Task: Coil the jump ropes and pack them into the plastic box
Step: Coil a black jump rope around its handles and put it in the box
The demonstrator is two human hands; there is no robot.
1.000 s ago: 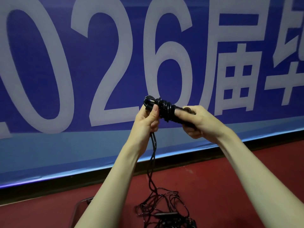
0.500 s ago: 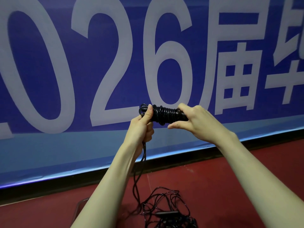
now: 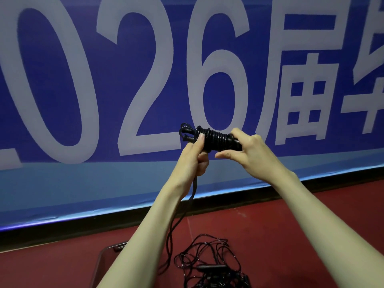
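Your left forearm [image 3: 145, 235] hides most of the clear plastic box [image 3: 105, 254], and the bottom edge cuts off the loose rope pile [image 3: 209, 265]. Your right hand [image 3: 251, 151] covers the coiled bundle's [image 3: 216, 138] right end.

Both hands hold a coiled black jump rope [image 3: 214, 139] before a blue banner [image 3: 62, 183]: left hand [image 3: 192, 156] pinches one end, right hand [image 3: 251, 151] grips the other. Loose ropes [image 3: 209, 265] lie on the red floor [image 3: 291, 225].

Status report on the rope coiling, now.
Left hand and right hand both grip the black coiled jump rope bundle. Loose tail hangs to the tangled black ropes on the red floor. Nothing obstructing.
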